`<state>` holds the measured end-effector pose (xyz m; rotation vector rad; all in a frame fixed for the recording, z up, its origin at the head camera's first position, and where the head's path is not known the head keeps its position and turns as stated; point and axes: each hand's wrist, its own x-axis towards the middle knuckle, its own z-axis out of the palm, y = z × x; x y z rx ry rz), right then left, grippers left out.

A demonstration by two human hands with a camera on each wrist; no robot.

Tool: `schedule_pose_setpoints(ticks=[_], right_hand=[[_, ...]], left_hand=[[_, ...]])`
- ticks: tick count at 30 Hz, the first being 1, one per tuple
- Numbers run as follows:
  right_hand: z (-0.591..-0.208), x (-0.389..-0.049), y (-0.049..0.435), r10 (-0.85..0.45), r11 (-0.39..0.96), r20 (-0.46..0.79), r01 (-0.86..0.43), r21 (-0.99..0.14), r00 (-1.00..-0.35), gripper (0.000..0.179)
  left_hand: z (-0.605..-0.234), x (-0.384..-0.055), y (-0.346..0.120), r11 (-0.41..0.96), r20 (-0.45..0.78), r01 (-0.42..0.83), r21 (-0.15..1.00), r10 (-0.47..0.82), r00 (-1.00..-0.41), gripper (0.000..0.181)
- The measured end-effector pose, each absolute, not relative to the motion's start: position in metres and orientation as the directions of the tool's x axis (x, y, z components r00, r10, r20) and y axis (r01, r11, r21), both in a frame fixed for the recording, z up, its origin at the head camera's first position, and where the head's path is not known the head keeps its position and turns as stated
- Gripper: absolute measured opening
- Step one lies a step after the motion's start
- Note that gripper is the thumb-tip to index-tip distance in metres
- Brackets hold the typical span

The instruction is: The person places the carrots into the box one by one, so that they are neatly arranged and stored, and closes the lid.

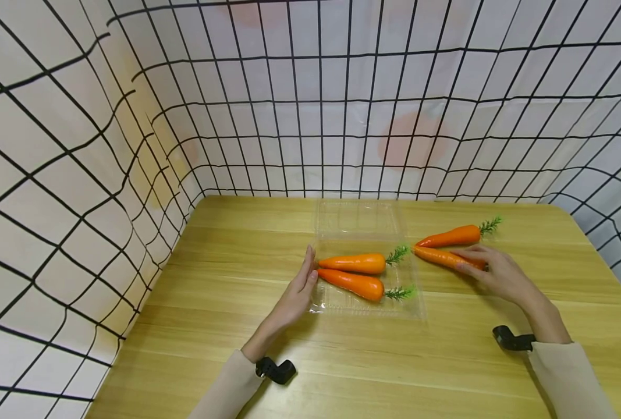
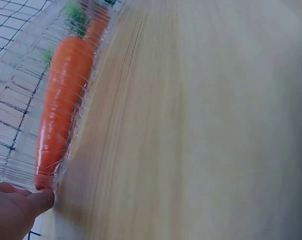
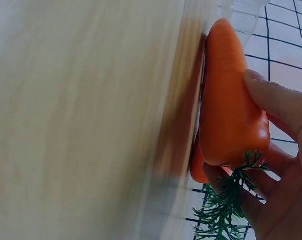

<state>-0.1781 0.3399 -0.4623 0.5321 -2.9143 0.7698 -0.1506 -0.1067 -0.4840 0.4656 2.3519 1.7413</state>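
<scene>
My right hand [image 1: 499,273] grips a carrot [image 3: 231,100] between thumb and fingers, its tip pointing left and its green leafy top hanging below the palm in the right wrist view. Just behind it, another carrot [image 1: 454,235] lies on the table. With fingers straight, my left hand [image 1: 294,297] rests against the left end of a clear plastic clamshell box [image 1: 415,305]. Two carrots lie side by side in that box, a back one [image 1: 354,263] and a front one [image 1: 357,285], tips toward the left hand, leafy tops at the right.
The box's clear lid [image 1: 359,218] lies folded back toward the rear. A black wire grid [image 1: 320,137] over white sheeting borders the wooden table [image 1: 216,279] at the back and both sides. Each wrist wears a black camera band.
</scene>
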Motion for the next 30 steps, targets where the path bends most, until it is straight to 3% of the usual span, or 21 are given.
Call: schedule_pose_setpoints(ticks=[5, 14, 30], right_hand=[[-0.457, -0.177, 0.339, -0.304, 0.804, 0.148, -0.336, -0.490, -0.941, 0.042], [-0.452, -0.174, 0.335, -0.259, 0.755, 0.369, -0.425, -0.499, -0.893, 0.034], [-0.434, -0.168, 0.319, -0.163, 0.683, 0.454, -0.432, -0.588, -0.876, 0.037]], left_hand=[[-0.484, -0.150, -0.107, 0.270, 0.045, 0.146, 0.952, 0.349, -0.936, 0.062], [-0.484, -0.150, -0.106, 0.269, 0.052, 0.153, 0.951, 0.350, -0.935, 0.062], [-0.484, -0.150, -0.107, 0.273, 0.045, 0.147, 0.951, 0.349, -0.936, 0.062]])
